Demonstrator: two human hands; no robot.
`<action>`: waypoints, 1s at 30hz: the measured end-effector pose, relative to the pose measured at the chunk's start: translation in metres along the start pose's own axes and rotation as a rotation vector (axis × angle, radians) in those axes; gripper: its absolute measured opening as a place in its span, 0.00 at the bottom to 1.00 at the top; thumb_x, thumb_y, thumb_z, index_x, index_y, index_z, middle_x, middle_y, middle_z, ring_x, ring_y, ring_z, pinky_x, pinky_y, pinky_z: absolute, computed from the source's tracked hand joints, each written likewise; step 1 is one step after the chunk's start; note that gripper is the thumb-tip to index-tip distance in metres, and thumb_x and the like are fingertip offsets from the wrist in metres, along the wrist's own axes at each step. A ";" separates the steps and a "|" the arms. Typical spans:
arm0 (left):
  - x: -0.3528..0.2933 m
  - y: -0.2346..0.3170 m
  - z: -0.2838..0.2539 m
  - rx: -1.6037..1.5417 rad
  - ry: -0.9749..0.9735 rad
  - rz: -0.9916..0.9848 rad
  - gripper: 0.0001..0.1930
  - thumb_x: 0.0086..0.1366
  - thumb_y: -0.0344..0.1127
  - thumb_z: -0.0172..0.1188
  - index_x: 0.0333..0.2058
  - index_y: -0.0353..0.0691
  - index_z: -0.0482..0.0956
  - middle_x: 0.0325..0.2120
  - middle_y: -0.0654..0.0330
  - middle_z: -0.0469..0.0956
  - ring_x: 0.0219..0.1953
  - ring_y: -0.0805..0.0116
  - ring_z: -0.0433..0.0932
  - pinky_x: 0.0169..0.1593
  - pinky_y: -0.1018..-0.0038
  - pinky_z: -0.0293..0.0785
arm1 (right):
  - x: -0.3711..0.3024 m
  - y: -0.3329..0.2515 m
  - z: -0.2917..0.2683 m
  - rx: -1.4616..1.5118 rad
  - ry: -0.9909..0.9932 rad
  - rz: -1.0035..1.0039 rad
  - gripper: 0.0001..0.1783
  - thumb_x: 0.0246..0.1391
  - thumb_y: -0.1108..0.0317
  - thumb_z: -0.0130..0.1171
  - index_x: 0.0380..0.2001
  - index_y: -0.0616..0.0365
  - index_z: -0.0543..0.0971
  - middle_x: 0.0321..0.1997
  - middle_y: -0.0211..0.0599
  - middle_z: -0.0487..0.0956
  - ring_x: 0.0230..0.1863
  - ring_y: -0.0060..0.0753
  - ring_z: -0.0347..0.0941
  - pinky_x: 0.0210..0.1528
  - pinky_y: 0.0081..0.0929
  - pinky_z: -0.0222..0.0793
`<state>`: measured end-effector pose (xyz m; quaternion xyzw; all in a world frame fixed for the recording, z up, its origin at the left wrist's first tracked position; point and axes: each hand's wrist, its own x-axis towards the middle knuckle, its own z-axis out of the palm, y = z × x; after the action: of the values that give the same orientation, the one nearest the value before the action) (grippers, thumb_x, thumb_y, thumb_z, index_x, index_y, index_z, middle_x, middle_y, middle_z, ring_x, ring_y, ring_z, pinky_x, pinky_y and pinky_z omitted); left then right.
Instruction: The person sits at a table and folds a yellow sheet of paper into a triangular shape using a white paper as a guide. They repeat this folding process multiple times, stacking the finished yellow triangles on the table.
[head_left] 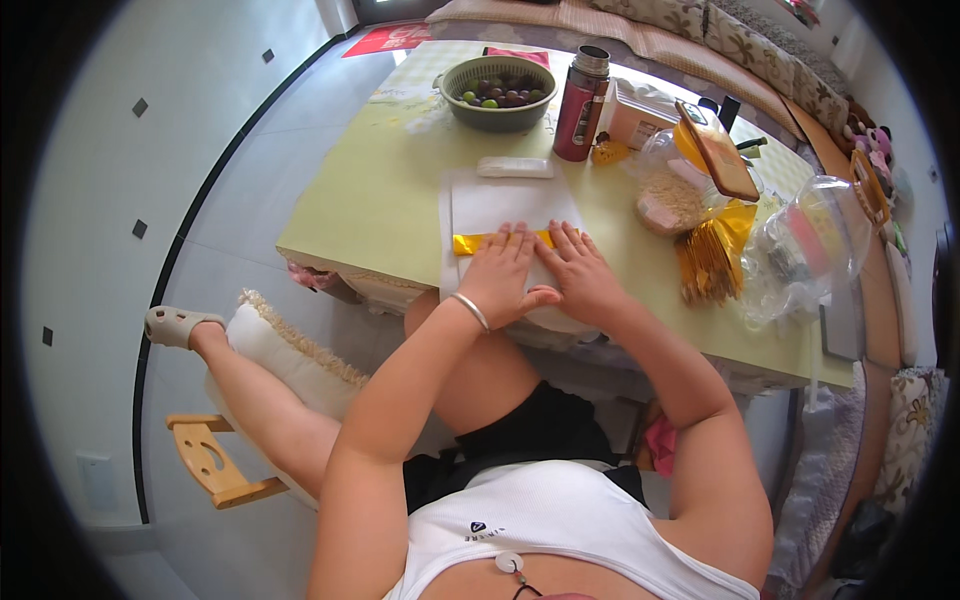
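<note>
Both my hands lie flat, side by side, on a strip of shiny gold foil paper near the table's front edge. My left hand, with a silver bangle at the wrist, has its fingers stretched over the strip's middle. Across the strip's right end rest the fingers of my right hand, and the thumbs nearly meet. Under the foil is a white sheet, partly hidden by my hands. Just beyond my fingertips a small white block-shaped item sits at the sheet's far edge.
On the yellow-green table stand a grey-green colander of grapes, a dark red thermos and a tissue box. To the right are a phone, a clear jar, a stack of folded gold paper and a plastic bag.
</note>
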<state>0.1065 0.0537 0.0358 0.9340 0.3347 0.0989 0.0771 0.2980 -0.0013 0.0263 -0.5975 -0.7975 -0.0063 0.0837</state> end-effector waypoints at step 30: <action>-0.025 -0.027 -0.028 0.178 0.215 -0.225 0.37 0.64 0.68 0.52 0.51 0.35 0.79 0.49 0.56 0.74 0.58 0.54 0.64 0.62 0.54 0.54 | -0.032 0.037 -0.025 0.142 0.060 0.035 0.35 0.61 0.45 0.55 0.64 0.57 0.69 0.71 0.44 0.65 0.75 0.47 0.53 0.76 0.48 0.39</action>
<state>0.0649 0.0606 0.0538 0.8779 0.4506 0.1590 -0.0318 0.3450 -0.0236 0.0428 -0.6036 -0.7823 0.0338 0.1500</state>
